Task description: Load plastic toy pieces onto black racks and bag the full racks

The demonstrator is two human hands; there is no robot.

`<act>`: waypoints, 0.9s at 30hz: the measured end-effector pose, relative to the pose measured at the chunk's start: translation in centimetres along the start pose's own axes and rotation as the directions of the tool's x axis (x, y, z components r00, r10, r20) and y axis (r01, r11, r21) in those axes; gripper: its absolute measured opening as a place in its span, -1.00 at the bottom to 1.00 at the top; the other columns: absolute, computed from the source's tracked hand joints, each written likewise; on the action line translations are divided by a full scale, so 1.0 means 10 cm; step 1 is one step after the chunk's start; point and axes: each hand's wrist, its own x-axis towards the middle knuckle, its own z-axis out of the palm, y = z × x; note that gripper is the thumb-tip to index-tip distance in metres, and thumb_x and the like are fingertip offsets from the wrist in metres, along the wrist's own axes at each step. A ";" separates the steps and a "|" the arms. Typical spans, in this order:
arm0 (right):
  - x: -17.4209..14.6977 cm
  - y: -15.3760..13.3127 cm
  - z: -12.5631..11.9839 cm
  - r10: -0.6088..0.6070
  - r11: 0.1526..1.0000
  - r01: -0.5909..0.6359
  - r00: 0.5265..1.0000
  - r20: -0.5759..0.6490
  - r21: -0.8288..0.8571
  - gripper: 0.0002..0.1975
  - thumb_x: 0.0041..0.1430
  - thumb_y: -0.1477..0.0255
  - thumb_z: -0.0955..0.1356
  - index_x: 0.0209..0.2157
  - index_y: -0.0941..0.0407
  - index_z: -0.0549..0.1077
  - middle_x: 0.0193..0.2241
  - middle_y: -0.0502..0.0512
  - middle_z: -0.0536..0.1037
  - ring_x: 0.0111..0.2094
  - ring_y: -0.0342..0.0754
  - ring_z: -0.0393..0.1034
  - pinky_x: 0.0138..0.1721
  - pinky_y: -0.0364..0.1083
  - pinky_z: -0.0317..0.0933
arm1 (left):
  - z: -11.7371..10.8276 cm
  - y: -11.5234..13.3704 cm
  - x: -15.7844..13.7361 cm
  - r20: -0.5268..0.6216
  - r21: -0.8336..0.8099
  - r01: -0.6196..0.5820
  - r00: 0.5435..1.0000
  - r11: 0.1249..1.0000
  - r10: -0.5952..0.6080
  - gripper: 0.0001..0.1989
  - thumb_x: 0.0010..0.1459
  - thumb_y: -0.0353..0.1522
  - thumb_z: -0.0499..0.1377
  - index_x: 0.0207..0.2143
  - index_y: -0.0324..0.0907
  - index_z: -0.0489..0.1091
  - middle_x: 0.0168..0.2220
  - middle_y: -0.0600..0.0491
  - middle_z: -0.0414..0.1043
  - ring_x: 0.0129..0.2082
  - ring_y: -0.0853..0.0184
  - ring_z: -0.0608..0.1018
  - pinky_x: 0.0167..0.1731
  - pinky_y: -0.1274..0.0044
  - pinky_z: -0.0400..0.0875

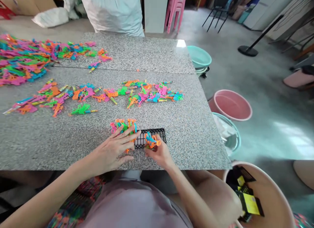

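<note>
the toy (151, 139), blue and orange, is in the right hand (159, 152), whose fingers are closed around it near the front edge of the surface (191, 139). it is over the right part of a black rack (161, 132); whether it touches the wires, i cannot tell. a bit of green shows under it, by the fingers.

the left hand (120, 147) is open, palm down and fingers spread, over a small bunch (124, 125) of toys just left of the rack. orange, green and pink parts stick out beyond its fingers, and one fingertip reaches the rack's left end. how firmly it presses on them cannot be made out.

farther back on the surface, a loose band (83, 93) of toys in pink, orange, green and blue runs from the left toward the middle, many with yellow parts. a green toy (82, 109) lies just in front of it. to the right of the band is a denser cluster (154, 96). a big heap (22, 62) fills the far left, and a small blue and pink toy (94, 66) lies near its right end.

on the floor to the right are a green basin (200, 56), a pink tub (233, 105) and a large tub (274, 192) holding black pieces and yellow cards (252, 203). behind the surface are a white sack (113, 10) and stacked pink stools (175, 7).
</note>
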 end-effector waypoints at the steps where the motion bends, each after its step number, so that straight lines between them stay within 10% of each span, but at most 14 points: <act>1: 0.01 0.01 0.15 -0.009 1.000 0.009 1.000 -0.017 -0.026 -0.81 0.08 0.50 0.38 -0.24 0.08 0.36 -0.40 -0.04 0.59 -0.47 -0.11 0.52 -0.40 -0.16 0.38 | -0.01 0.00 0.00 0.013 -0.005 0.003 1.000 1.000 -0.003 -0.85 0.32 -0.28 0.15 -0.13 -0.10 0.45 0.38 0.03 0.13 0.41 0.10 0.07 0.37 0.08 -0.06; 6: 0.08 -0.09 0.33 -0.074 0.889 0.034 0.995 -0.069 -0.457 -0.89 0.08 0.44 0.42 -0.31 0.09 0.45 -0.44 0.06 0.63 -0.39 0.01 0.56 -0.35 -0.14 0.30 | -0.06 0.04 0.01 0.026 -0.036 0.006 1.000 0.999 -0.005 -0.85 0.25 -0.34 0.20 -0.12 -0.12 0.44 0.37 -0.01 0.14 0.42 0.07 0.04 0.36 0.05 -0.04; 14: 0.08 -0.15 0.28 -0.121 0.750 0.069 0.992 -0.035 -0.658 -0.92 0.16 0.42 0.39 -0.28 0.08 0.45 -0.41 0.07 0.63 -0.36 0.03 0.55 -0.38 -0.16 0.22 | -0.02 0.05 -0.02 -0.055 -0.062 -0.002 0.998 0.998 -0.002 -0.87 0.21 -0.32 0.25 -0.18 -0.11 0.47 0.36 -0.01 0.15 0.40 0.10 0.12 0.37 0.11 -0.07; 22: 0.09 -0.36 0.45 -0.108 0.540 0.122 0.991 0.075 -0.833 -0.81 0.21 0.60 0.29 -0.14 0.15 0.41 -0.35 0.19 0.64 -0.36 0.03 0.54 -0.36 -0.13 0.24 | 0.07 0.06 -0.08 -0.157 -0.005 0.029 0.987 1.000 -0.029 -0.28 0.21 -0.28 0.21 0.34 -0.22 0.02 0.35 -0.19 0.14 0.37 0.13 0.20 0.31 0.17 0.13; 27: 0.04 -0.27 0.43 -0.176 0.572 0.220 0.974 0.144 -0.790 -0.80 0.15 0.59 0.34 -0.17 0.11 0.43 -0.35 0.10 0.63 -0.38 -0.03 0.54 -0.41 -0.17 0.25 | 0.19 -0.02 -0.05 -0.255 0.184 -0.081 0.959 0.980 0.127 -0.61 0.32 -0.19 0.13 0.15 -0.09 0.33 0.26 -0.03 0.34 0.30 0.17 0.33 0.29 0.28 0.17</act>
